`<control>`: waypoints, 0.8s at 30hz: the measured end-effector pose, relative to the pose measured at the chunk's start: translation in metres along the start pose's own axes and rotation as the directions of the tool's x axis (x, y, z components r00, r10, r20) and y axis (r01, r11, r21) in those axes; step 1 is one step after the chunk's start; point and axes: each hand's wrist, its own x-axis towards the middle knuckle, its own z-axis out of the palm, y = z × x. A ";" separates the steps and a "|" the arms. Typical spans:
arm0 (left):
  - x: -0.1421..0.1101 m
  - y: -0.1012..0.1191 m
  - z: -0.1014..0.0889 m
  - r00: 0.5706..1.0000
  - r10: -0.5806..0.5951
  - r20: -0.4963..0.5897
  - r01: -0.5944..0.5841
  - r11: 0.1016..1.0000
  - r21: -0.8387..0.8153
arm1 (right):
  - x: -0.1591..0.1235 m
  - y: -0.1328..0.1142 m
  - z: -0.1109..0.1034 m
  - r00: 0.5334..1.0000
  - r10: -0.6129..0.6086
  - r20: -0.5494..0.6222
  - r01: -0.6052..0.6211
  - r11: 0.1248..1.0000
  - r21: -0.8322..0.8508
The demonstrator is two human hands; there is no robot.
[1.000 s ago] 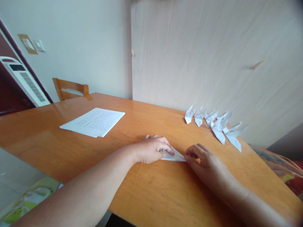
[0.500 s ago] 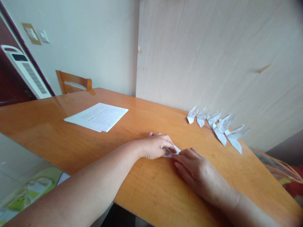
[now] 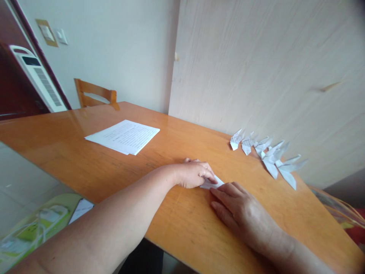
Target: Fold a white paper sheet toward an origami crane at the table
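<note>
A small folded piece of white paper (image 3: 212, 184) lies on the wooden table, mostly covered by my fingers. My left hand (image 3: 196, 174) is curled over its left side, with the fingertips pressing it to the tabletop. From the right, my right hand (image 3: 235, 201) touches the near right edge of the paper with its fingers close together. Beyond my hands, towards the panel, several folded paper shapes with pointed wings (image 3: 270, 158) stand in a slanting row.
A stack of printed sheets (image 3: 124, 137) rests on the left part of the table (image 3: 176, 224). Behind it stands a wooden chair (image 3: 95, 93). A pale wooden panel (image 3: 256, 68) borders the far side. Low on the left, a power strip with cables (image 3: 34, 228) sits beside the table.
The view has shifted slightly, so the scene sits a little further right. Both hands stay on the folded paper; my right fingers have slid slightly nearer along its edge.
</note>
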 end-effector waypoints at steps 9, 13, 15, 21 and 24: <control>0.002 0.000 -0.002 0.999 0.006 0.046 -0.007 1.000 0.011 | 0.005 -0.006 0.000 0.997 0.055 0.060 -0.048 0.993 -0.112; 0.002 0.000 -0.002 0.998 0.009 0.054 -0.011 1.000 0.021 | 0.007 -0.010 0.000 0.997 0.056 0.054 -0.048 0.989 -0.140; 0.003 0.000 -0.002 0.998 0.014 0.053 -0.015 1.000 0.026 | 0.007 -0.012 -0.002 0.996 0.059 0.062 -0.050 0.989 -0.141; 0.003 0.001 -0.001 0.999 -0.005 0.043 0.003 0.998 0.056 | 0.012 -0.017 -0.004 0.996 0.038 0.086 -0.024 0.987 -0.158; 0.003 0.002 -0.001 0.999 -0.008 0.047 0.006 0.999 0.048 | 0.015 -0.020 -0.004 0.993 0.057 0.101 -0.037 0.982 -0.186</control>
